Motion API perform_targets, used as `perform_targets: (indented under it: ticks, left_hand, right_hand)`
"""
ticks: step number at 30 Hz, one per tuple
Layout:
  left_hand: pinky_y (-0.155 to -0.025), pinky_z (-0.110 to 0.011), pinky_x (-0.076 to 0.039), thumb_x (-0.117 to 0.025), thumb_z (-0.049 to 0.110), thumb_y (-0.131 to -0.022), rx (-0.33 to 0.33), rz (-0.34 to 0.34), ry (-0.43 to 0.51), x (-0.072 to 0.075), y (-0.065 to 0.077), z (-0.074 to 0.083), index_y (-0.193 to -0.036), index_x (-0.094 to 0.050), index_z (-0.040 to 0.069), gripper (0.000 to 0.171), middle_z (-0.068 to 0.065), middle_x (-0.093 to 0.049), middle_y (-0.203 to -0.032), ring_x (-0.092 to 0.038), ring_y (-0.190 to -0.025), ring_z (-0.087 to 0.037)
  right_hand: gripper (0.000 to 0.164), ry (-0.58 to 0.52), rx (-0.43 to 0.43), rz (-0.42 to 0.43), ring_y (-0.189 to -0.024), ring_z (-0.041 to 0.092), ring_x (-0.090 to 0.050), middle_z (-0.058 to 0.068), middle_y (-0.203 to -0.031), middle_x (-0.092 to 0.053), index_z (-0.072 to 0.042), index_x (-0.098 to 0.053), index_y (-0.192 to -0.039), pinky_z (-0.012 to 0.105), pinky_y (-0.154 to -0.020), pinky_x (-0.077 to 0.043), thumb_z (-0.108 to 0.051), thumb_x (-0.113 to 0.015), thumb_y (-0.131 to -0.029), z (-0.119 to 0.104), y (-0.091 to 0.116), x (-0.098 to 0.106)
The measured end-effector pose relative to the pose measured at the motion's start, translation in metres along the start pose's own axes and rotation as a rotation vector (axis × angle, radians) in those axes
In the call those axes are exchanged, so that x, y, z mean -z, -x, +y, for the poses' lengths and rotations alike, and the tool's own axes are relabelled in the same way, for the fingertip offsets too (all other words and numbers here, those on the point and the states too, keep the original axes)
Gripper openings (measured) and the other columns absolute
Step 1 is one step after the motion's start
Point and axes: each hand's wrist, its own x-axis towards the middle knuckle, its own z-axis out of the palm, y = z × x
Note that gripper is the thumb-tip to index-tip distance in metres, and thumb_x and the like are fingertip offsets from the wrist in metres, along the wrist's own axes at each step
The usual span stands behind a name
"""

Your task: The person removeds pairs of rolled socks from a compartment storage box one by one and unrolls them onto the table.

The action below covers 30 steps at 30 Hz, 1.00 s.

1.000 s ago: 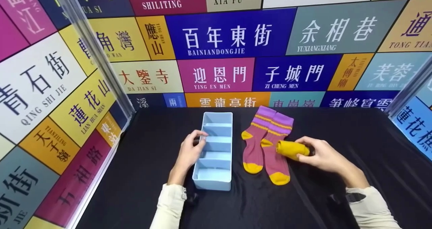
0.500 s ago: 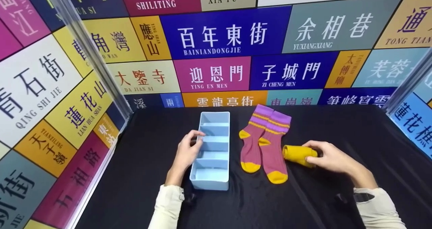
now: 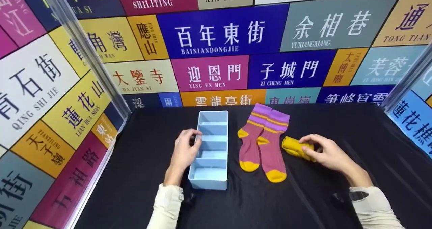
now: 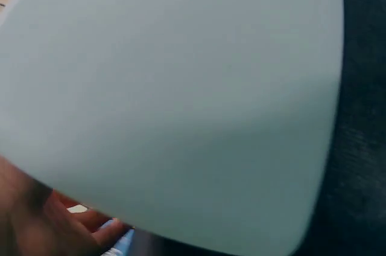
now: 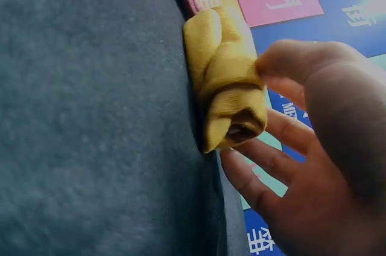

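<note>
Right hand (image 3: pixel 325 153) pinches the rolled yellow sock (image 3: pixel 294 147) on the black cloth (image 3: pixel 303 195), at three o'clock of the flat purple sock pair (image 3: pixel 261 144). Left hand (image 3: pixel 184 149) curls over the blue divided organizer's (image 3: pixel 211 170) nine o'clock wall.

Setting: a staged recording booth, not a lived-in room. A surface (image 3: pixel 337 127) draped in black cloth was enclosed at its far, left and right edges by upright panels (image 3: pixel 222 33) printed with coloured street-sign blocks in Chinese characters and romanised names. Clear plastic strips (image 3: pixel 84 50) stood at both far corners where the panels met. No furniture or household fittings showed.
</note>
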Motion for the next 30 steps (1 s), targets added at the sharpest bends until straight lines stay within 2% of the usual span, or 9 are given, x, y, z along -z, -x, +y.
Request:
perform_targets:
  ticks: [4, 6, 8, 12, 16, 20, 23, 26, 30]
  left_hand:
    - [-0.105, -0.051, -0.052, -0.077, 0.014, -0.097, -0.141, 0.085, -0.151, 0.004, -0.001, 0.018, -0.112, -0.079, 0.017, 0.016, -0.008, -0.073, -0.126, -0.066, -0.119, -0.035]
    - [-0.103, -0.052, -0.052, -0.079, 0.011, -0.094, -0.226, 0.111, -0.174, 0.004, -0.001, 0.034, -0.109, -0.079, 0.016, 0.016, -0.008, -0.074, -0.122, -0.066, -0.117, -0.037]
    - [-0.104, -0.05, -0.052, -0.078, 0.008, -0.093, -0.301, 0.1, -0.163, 0.003, 0.001, 0.054, -0.109, -0.079, 0.015, 0.017, -0.007, -0.075, -0.12, -0.066, -0.117, -0.035]
    - [-0.108, -0.043, -0.053, -0.074, 0.009, -0.098, -0.449, -0.006, -0.096, -0.01, 0.013, 0.104, -0.114, -0.077, 0.014, 0.017, -0.004, -0.076, -0.119, -0.067, -0.118, -0.027]
    - [-0.11, -0.033, -0.054, -0.071, 0.017, -0.103, -0.584, -0.207, -0.071, -0.041, 0.031, 0.151, -0.125, -0.074, 0.015, 0.022, 0.0, -0.076, -0.122, -0.069, -0.119, -0.019]
    - [-0.107, -0.022, -0.054, -0.07, 0.026, -0.104, -0.59, -0.438, -0.123, -0.089, 0.043, 0.176, -0.134, -0.07, 0.019, 0.031, 0.003, -0.074, -0.128, -0.068, -0.118, -0.011]
    - [-0.104, -0.017, -0.054, -0.07, 0.031, -0.104, -0.567, -0.551, -0.165, -0.124, 0.05, 0.18, -0.137, -0.067, 0.02, 0.035, 0.004, -0.071, -0.131, -0.066, -0.115, -0.008]
    - [-0.106, -0.015, -0.051, -0.07, 0.031, -0.103, -0.555, -0.587, -0.191, -0.15, 0.057, 0.176, -0.14, -0.064, 0.018, 0.04, 0.004, -0.066, -0.138, -0.064, -0.117, -0.007]
    - [-0.116, -0.019, -0.046, -0.073, 0.03, -0.102, -0.528, -0.565, -0.19, -0.167, 0.063, 0.172, -0.148, -0.058, 0.016, 0.05, 0.004, -0.06, -0.148, -0.061, -0.128, -0.009]
  right_hand:
    - [0.036, 0.035, -0.045, -0.002, -0.089, 0.011, -0.057, -0.003, -0.108, -0.071, -0.021, -0.071, -0.124, 0.025, -0.071, -0.047, -0.029, -0.088, -0.093, 0.0, 0.0, -0.005]
    - [0.039, 0.043, -0.036, -0.004, -0.091, 0.013, -0.058, -0.002, -0.112, -0.074, -0.02, -0.069, -0.124, 0.025, -0.073, -0.047, -0.027, -0.089, -0.092, -0.001, 0.0, -0.006]
    - [0.038, 0.033, -0.035, -0.017, -0.093, 0.014, -0.06, -0.002, -0.114, -0.075, -0.02, -0.068, -0.123, 0.022, -0.077, -0.047, -0.023, -0.089, -0.092, -0.002, 0.0, -0.006]
    - [0.037, -0.004, -0.043, -0.07, -0.097, 0.015, -0.064, -0.003, -0.111, -0.075, -0.021, -0.068, -0.119, 0.018, -0.085, -0.05, -0.019, -0.09, -0.089, -0.003, 0.0, -0.003]
    - [0.037, -0.035, -0.037, -0.13, -0.097, 0.014, -0.065, -0.005, -0.109, -0.074, -0.023, -0.067, -0.117, 0.022, -0.086, -0.052, -0.021, -0.091, -0.089, -0.004, 0.001, 0.001]
    - [0.036, -0.08, -0.018, -0.155, -0.094, 0.013, -0.066, -0.006, -0.106, -0.074, -0.024, -0.068, -0.114, 0.024, -0.08, -0.052, -0.024, -0.092, -0.087, -0.003, 0.002, 0.003]
    - [0.033, -0.099, -0.005, -0.158, -0.092, 0.012, -0.066, -0.006, -0.105, -0.075, -0.025, -0.07, -0.113, 0.025, -0.074, -0.052, -0.025, -0.092, -0.088, -0.001, 0.003, 0.003]
    - [0.028, -0.103, 0.009, -0.171, -0.092, 0.011, -0.067, -0.006, -0.106, -0.077, -0.024, -0.07, -0.114, 0.026, -0.072, -0.052, -0.025, -0.087, -0.092, 0.001, 0.004, 0.005]
    - [0.021, -0.134, -0.012, -0.177, -0.085, 0.012, -0.068, -0.003, -0.1, -0.078, -0.021, -0.071, -0.112, 0.027, -0.069, -0.054, -0.021, -0.084, -0.095, 0.003, 0.005, 0.011]
